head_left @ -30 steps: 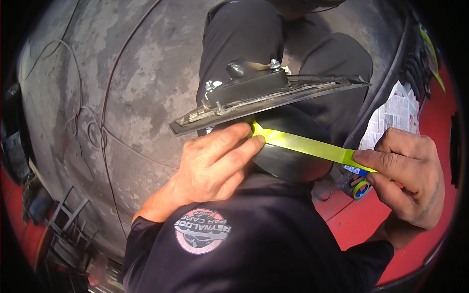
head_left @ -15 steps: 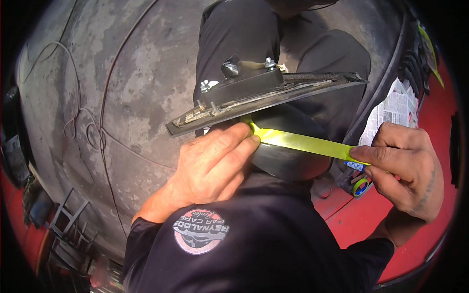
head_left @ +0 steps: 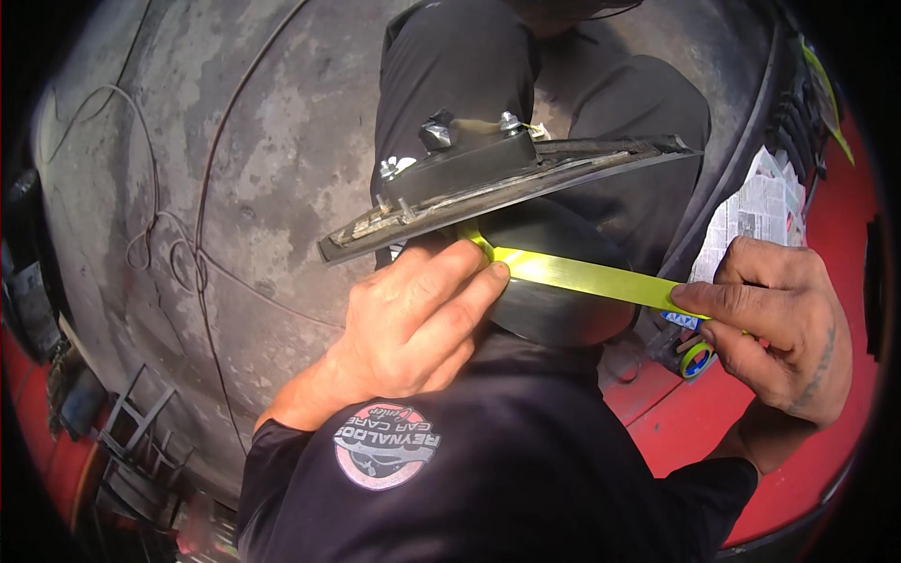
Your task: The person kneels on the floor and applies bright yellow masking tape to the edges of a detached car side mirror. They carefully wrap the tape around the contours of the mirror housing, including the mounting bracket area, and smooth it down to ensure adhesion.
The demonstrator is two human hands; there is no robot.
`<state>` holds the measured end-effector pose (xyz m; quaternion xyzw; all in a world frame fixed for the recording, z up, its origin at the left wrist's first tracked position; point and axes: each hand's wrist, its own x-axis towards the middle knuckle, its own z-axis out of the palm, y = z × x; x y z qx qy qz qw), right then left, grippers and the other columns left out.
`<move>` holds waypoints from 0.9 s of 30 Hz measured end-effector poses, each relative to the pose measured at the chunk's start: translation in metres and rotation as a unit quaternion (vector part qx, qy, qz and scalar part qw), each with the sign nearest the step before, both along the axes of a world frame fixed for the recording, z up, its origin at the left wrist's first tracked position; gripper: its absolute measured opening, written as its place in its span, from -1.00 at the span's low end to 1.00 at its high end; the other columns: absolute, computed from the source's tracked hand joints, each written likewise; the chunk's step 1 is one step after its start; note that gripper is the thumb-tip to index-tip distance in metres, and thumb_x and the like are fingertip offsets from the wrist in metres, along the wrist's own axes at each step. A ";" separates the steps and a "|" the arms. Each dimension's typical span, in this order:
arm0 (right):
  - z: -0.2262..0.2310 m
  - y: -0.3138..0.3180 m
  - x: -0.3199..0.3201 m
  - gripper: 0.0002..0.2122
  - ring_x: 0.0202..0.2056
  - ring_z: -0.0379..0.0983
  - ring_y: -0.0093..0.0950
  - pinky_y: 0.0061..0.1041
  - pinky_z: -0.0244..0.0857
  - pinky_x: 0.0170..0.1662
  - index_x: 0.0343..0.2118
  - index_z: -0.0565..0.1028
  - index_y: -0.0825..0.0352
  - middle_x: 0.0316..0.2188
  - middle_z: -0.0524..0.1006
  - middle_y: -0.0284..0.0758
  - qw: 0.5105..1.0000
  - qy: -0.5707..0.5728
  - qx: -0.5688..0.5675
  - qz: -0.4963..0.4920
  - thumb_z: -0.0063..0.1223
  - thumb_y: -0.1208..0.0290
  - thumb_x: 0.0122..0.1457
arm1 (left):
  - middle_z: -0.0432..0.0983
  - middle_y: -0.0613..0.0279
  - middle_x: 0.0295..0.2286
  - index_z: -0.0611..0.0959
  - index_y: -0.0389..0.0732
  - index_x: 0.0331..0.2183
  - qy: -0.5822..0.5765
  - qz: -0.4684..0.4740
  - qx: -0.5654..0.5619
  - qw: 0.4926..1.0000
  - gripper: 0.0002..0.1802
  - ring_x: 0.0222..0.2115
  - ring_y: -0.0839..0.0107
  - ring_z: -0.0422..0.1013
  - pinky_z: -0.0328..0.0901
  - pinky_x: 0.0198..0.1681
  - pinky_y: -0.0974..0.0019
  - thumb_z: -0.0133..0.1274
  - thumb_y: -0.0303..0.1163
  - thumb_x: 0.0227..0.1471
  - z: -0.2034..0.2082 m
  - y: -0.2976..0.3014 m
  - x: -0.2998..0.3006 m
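A black car side mirror rests across my lap. Its mounting plate (head_left: 450, 208) with studs and nuts tilts up to the right, above the rounded mirror housing (head_left: 560, 312). A strip of yellow-green masking tape (head_left: 587, 278) stretches taut over the housing. My left hand (head_left: 413, 324) presses the strip's left end against the mirror by the plate's lower edge, thumb and fingers closed on it. At the other end, my right hand (head_left: 784, 319) pinches the tape between thumb and forefinger. How much tape sticks beneath the plate is hidden.
Newspaper (head_left: 751, 211) lies to the right, beside a red surface (head_left: 732, 422). A roll of yellow-green tape (head_left: 695, 359) sits below my right hand. Thin cables (head_left: 199, 253) trail over the stained concrete floor (head_left: 310, 141). A metal frame (head_left: 136, 418) stands at lower left.
My left hand's fingertips have slid slightly to the right along the tape. My right hand keeps its place, and the mirror has barely shifted.
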<state>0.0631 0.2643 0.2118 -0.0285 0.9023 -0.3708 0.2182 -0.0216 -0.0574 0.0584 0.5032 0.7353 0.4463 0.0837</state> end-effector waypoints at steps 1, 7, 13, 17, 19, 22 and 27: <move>0.000 0.000 0.001 -0.61 -0.62 0.36 -0.44 -0.38 0.13 -0.55 -0.15 0.75 0.46 -0.59 0.39 -0.28 1.000 0.000 0.001 -0.001 0.26 0.58 -0.14 | 0.61 -0.10 -0.19 0.74 -0.33 0.00 0.003 0.004 0.001 1.000 -0.28 -0.46 0.19 0.52 0.43 -0.42 0.20 0.20 -0.55 -0.39 0.003 0.003 0.001; -0.002 0.002 0.001 -0.64 -0.61 0.39 -0.41 -0.38 0.15 -0.55 -0.19 0.75 0.47 -0.59 0.40 -0.25 1.000 0.006 -0.001 0.012 0.25 0.54 -0.13 | 0.60 -0.09 -0.21 0.74 -0.34 0.01 0.024 -0.010 -0.015 1.000 -0.25 -0.46 0.20 0.50 0.40 -0.43 0.20 0.22 -0.54 -0.40 0.006 0.003 -0.001; -0.005 0.008 -0.002 -0.63 -0.60 0.44 -0.38 -0.37 0.19 -0.54 -0.20 0.76 0.47 -0.60 0.43 -0.22 1.000 -0.011 -0.012 0.006 0.20 0.52 -0.14 | 0.59 -0.07 -0.21 0.74 -0.31 0.06 0.027 -0.019 -0.029 0.999 -0.20 -0.46 0.22 0.49 0.39 -0.44 0.22 0.21 -0.55 -0.42 0.007 0.003 0.001; -0.008 0.011 0.000 -0.63 -0.59 0.46 -0.37 -0.38 0.20 -0.54 -0.20 0.76 0.49 -0.60 0.45 -0.20 0.999 -0.025 -0.023 -0.011 0.18 0.56 -0.14 | 0.59 -0.08 -0.21 0.74 -0.33 0.06 0.023 -0.023 -0.037 0.999 -0.21 -0.45 0.21 0.50 0.40 -0.43 0.21 0.21 -0.57 -0.41 0.011 0.003 0.001; -0.012 0.012 0.000 -0.63 -0.59 0.47 -0.38 -0.38 0.21 -0.54 -0.19 0.76 0.49 -0.61 0.46 -0.20 0.999 -0.026 -0.026 -0.007 0.18 0.60 -0.13 | 0.59 -0.08 -0.21 0.74 -0.34 0.05 0.022 -0.024 -0.038 0.999 -0.21 -0.45 0.21 0.50 0.42 -0.42 0.20 0.21 -0.57 -0.40 0.012 0.003 0.001; -0.015 0.014 -0.002 -0.64 -0.59 0.46 -0.39 -0.40 0.21 -0.54 -0.18 0.76 0.48 -0.62 0.46 -0.22 0.999 -0.029 -0.008 0.012 0.18 0.65 -0.11 | 0.60 -0.08 -0.21 0.74 -0.36 0.04 0.027 -0.026 -0.038 0.999 -0.23 -0.45 0.20 0.52 0.43 -0.42 0.20 0.21 -0.57 -0.40 0.014 0.005 0.000; -0.026 0.017 -0.006 -0.67 -0.60 0.46 -0.38 -0.38 0.20 -0.54 -0.19 0.77 0.45 -0.62 0.45 -0.26 0.999 -0.033 0.005 0.036 0.21 0.66 -0.08 | 0.63 -0.01 -0.18 0.76 -0.37 -0.01 0.070 -0.014 -0.042 0.997 -0.30 -0.49 0.30 0.48 0.41 -0.44 0.30 0.25 -0.50 -0.35 0.015 0.008 0.003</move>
